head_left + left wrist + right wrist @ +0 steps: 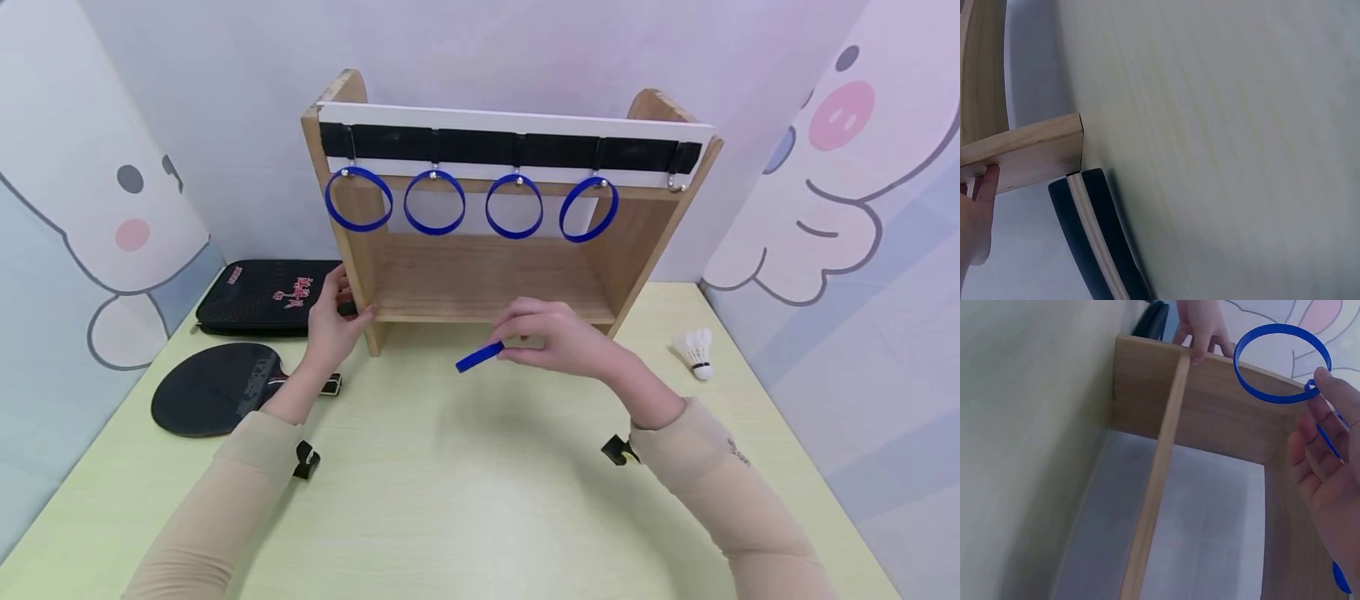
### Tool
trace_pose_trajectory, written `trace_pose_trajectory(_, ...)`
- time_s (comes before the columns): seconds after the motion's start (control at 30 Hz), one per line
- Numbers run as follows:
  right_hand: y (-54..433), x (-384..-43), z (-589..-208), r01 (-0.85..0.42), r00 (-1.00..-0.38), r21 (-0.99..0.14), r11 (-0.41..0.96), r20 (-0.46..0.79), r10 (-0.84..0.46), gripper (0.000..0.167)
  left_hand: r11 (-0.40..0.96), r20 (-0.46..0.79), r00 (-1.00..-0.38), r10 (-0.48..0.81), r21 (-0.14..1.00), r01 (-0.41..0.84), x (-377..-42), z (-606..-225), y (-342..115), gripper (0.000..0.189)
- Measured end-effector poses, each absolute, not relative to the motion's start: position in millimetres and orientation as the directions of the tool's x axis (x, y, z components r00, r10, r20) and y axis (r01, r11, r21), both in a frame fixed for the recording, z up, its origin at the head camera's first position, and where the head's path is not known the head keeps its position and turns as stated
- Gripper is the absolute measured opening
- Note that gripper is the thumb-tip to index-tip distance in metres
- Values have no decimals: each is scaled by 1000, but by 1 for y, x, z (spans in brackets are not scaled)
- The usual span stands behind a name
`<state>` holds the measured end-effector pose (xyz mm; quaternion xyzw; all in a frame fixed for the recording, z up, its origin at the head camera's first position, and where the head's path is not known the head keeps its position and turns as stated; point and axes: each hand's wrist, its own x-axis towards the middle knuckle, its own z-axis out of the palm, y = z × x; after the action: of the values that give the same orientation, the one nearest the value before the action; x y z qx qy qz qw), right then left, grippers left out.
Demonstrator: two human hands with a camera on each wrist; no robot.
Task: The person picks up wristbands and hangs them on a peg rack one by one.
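Note:
My left hand (330,329) holds the left side panel of a wooden rack (487,275), thumb at its front edge and fingers along the outer face. In the left wrist view its fingers (987,187) press on the panel. Below the shelf front, my right hand (555,337) pinches a blue ring (480,357) between thumb and fingertips. The right wrist view shows this ring (1279,399) as a thin round band with a small loop at the pinch. Several blue rings (435,232) hang from hooks on the rack's white front board (517,118); the rightmost hook (676,183) is bare.
A black zip case (255,292) and a table tennis bat (213,392) lie left of the rack. On the right lies a white shuttlecock (696,354). Walls with cartoon figures close in the table (465,517) at both sides and behind.

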<state>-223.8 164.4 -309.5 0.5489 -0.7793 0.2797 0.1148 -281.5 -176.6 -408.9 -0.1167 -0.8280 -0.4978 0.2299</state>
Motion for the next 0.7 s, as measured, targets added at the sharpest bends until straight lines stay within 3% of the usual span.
trace_pose_trajectory(0.43, 187, -210, -268, -961, -275, -214, 175, 674, -686, 18, 478, 499, -866, -38, 770, 422, -282, -409, -177, 75)
trace_pose_trajectory(0.7, 204, -201, -244, -948, -317, -261, 181, 750, -581, 31, 469, 497, -867, -43, 776, 422, -281, -409, -177, 74)
